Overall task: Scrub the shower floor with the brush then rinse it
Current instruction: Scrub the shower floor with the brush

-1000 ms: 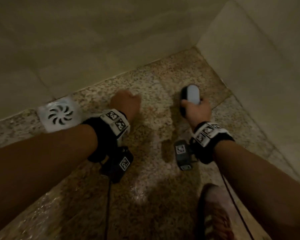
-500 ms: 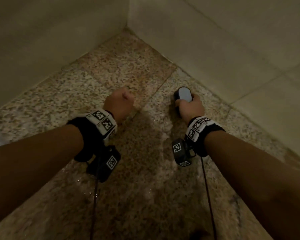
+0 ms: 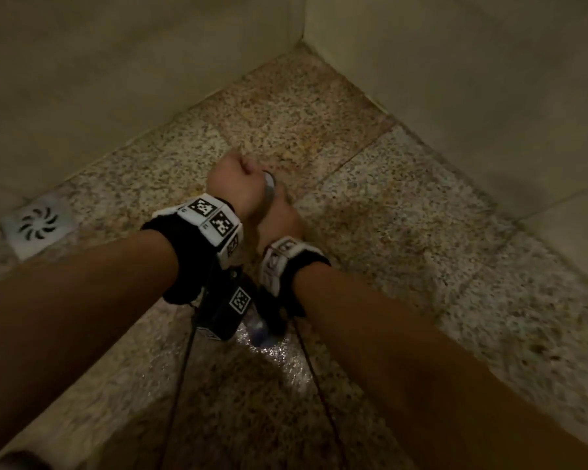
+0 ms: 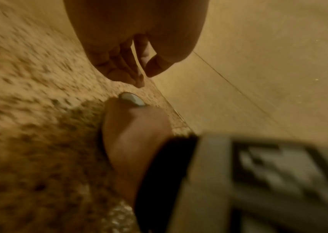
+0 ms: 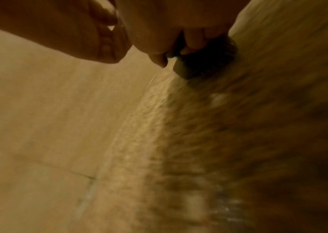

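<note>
While the right hand [image 3: 279, 218] is pressing the brush [image 3: 269, 186] down on the shower floor [image 3: 404, 212] near the corner where the two walls meet, the main risk is looking like a slip. The floor is glistening with water just below the wrists in the head view, so a hard push could be sending the brush skidding out from under the palm, or driving the knuckles into the wall [image 3: 455, 79] just beyond. The left hand [image 3: 235, 184] is sitting right beside the right one and partly covering it, so the two could be knocking together during a stroke, and the cables hanging from the wrist cameras could be dragging through the wet patch.

The right hand's grip is wrapping the brush, fingers [image 5: 193, 41] curling over its dark body. The left hand's grip is clenching into a loose fist with nothing visible inside it, hovering just above the floor.

The brush is showing little of itself: a pale rounded top edge peeking out past the right hand, and in the right wrist view a dark blocky underside meeting the floor, too blurred to be making out bristles. The floor is speckled tan stone in large tiles with thin joints, and a white square drain [image 3: 36, 225] is sitting well apart to the left, against the other wall.
</note>
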The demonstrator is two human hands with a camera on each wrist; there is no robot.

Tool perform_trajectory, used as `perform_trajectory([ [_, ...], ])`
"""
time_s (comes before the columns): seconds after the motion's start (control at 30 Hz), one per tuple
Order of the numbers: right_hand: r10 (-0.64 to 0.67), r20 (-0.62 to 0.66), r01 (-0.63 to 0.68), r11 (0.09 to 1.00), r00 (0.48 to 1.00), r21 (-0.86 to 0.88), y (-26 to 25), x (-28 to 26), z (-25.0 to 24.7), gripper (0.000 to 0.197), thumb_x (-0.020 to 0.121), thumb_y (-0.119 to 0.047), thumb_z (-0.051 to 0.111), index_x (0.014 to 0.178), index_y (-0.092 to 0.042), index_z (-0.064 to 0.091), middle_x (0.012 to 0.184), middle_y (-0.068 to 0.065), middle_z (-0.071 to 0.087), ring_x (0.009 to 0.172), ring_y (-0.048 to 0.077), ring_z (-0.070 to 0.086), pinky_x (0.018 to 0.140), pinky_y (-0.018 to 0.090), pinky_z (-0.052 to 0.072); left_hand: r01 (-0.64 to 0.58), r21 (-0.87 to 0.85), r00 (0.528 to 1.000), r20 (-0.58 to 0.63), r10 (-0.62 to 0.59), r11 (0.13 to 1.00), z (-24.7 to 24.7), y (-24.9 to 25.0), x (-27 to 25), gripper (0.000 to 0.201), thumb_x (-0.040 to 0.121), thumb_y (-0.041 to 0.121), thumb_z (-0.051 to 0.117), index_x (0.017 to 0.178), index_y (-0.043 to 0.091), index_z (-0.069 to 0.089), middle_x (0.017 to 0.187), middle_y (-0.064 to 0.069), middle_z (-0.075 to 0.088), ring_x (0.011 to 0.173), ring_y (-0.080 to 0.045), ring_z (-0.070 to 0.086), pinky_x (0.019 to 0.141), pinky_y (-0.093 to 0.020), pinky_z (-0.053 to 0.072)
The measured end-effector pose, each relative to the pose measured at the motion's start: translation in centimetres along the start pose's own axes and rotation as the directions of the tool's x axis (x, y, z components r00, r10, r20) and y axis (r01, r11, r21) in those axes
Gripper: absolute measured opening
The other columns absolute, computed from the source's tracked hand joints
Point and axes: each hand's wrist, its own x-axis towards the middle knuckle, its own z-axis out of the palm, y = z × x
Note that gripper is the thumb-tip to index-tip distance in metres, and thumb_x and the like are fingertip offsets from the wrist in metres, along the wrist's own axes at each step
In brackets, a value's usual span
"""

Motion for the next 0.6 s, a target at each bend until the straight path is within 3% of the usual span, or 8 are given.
perform_trajectory([
  [0.03, 0.031, 0.046, -0.032, 0.999, 0.998, 0.033, -1.2, 0.1, 0.5, 0.059, 0.096, -0.031, 0.052, 0.147, -0.015, 0.026, 0.128, 0.012, 0.055, 0.105, 0.032, 0.059, 0.082, 0.036, 0.049, 0.014, 0.030, 0.999, -0.033, -0.013, 0.999, -1.1, -0.6, 0.0, 0.013, 0.094, 0.018, 0.043, 0.088, 0.007, 0.049, 0.075, -0.009, 0.051, 0.068, -0.024, 0.048, 0.065, -0.034, 0.039],
  [0.1, 0.093, 0.015, -0.094, 0.972, 0.996, 0.217, -1.6, 0.5, -0.9, 0.061, 0.091, -0.044, 0.057, 0.142, -0.019, 0.035, 0.127, 0.008, 0.056, 0.099, 0.030, 0.059, 0.082, 0.039, 0.052, 0.031, 0.067, 0.997, -0.072, -0.026, 0.997, -2.6, -2.0, 0.1, 0.018, 0.093, 0.019, 0.044, 0.090, 0.003, 0.052, 0.083, -0.015, 0.059, 0.077, -0.031, 0.056, 0.068, -0.040, 0.045],
  [0.17, 0.160, -0.131, -0.107, 0.934, 0.978, 0.342, 0.3, 0.8, -4.6, 0.068, 0.084, -0.054, 0.061, 0.141, -0.026, 0.038, 0.121, 0.004, 0.058, 0.095, 0.028, 0.058, 0.080, 0.039, 0.053, 0.038, 0.062, 0.997, -0.067, -0.033, 0.997, -3.2, -2.7, 0.3, 0.023, 0.091, 0.022, 0.045, 0.094, 0.003, 0.058, 0.088, -0.016, 0.065, 0.082, -0.033, 0.061, 0.072, -0.043, 0.052],
  [0.27, 0.222, -0.402, -0.103, 0.949, 0.888, 0.297, 5.7, 1.1, -11.0, 0.074, 0.083, -0.052, 0.063, 0.145, -0.025, 0.034, 0.126, 0.007, 0.057, 0.104, 0.030, 0.058, 0.080, 0.035, 0.049, 0.030, 0.011, 0.999, -0.031, -0.030, 0.999, -1.1, -2.4, 0.6, 0.022, 0.091, 0.022, 0.044, 0.096, 0.005, 0.057, 0.091, -0.016, 0.065, 0.085, -0.034, 0.061, 0.076, -0.045, 0.053],
  [0.33, 0.325, -0.456, -0.198, 0.932, 0.828, 0.304, 9.3, 0.3, -14.7, 0.074, 0.084, -0.049, 0.061, 0.147, -0.023, 0.031, 0.130, 0.008, 0.056, 0.109, 0.031, 0.057, 0.080, 0.032, 0.045, 0.000, 0.013, 1.000, 0.022, 0.000, 1.000, 1.4, -1.3, 0.4, 0.016, 0.092, 0.021, 0.043, 0.088, 0.008, 0.051, 0.081, -0.014, 0.059, 0.081, -0.032, 0.057, 0.071, -0.039, 0.050],
  [0.4, 0.366, -0.457, -0.237, 0.919, 0.811, 0.315, 12.2, -0.9, -17.1, 0.072, 0.085, -0.047, 0.060, 0.147, -0.023, 0.031, 0.131, 0.006, 0.055, 0.110, 0.030, 0.057, 0.084, 0.033, 0.047, -0.057, 0.029, 0.995, 0.082, 0.055, 0.998, 3.7, 0.8, 0.0, 0.019, 0.094, 0.019, 0.042, 0.075, 0.014, 0.043, 0.067, -0.005, 0.045, 0.072, -0.027, 0.048, 0.064, -0.032, 0.038],
  [0.5, 0.416, -0.504, -0.275, 0.902, 0.757, 0.332, 15.8, -2.1, -19.4, 0.072, 0.086, -0.045, 0.057, 0.147, -0.023, 0.028, 0.129, 0.006, 0.056, 0.108, 0.030, 0.057, 0.087, 0.036, 0.049, -0.132, 0.004, 0.977, 0.167, 0.130, 0.991, 7.3, 4.0, -1.0, 0.026, 0.094, 0.016, 0.040, 0.069, 0.017, 0.035, 0.062, -0.001, 0.034, 0.057, -0.019, 0.035, 0.056, -0.029, 0.028],
  [0.6, 0.480, -0.546, -0.327, 0.874, 0.686, 0.358, 18.1, -3.0, -21.2, 0.075, 0.088, -0.050, 0.055, 0.150, -0.021, 0.024, 0.138, 0.009, 0.051, 0.118, 0.034, 0.053, 0.099, 0.043, 0.046, -0.172, -0.045, 0.956, 0.234, 0.178, 0.984, 9.8, 6.6, -1.9, 0.031, 0.093, 0.013, 0.039, 0.065, 0.020, 0.028, 0.062, 0.000, 0.033, 0.054, -0.013, 0.029, 0.051, -0.028, 0.023],
])
